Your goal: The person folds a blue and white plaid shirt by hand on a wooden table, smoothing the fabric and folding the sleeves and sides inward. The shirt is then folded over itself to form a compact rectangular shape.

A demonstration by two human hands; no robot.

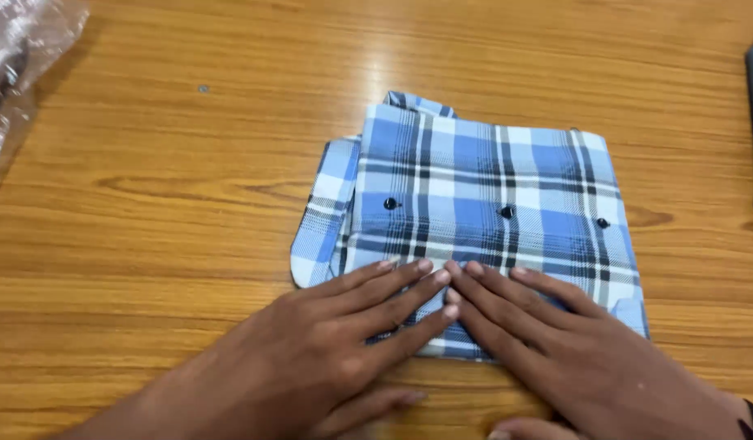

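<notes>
Flat under both palms — left hand [323, 350], right hand [572, 350] — folded plaid shirt [490, 187].

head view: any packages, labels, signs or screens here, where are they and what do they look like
Crinkled clear plastic bag: top left corner of the wooden table, shiny, transparent, cut off by the frame.
No labels, signs or screens show; the folded blue plaid shirt under both hands bears no visible tag.
</notes>
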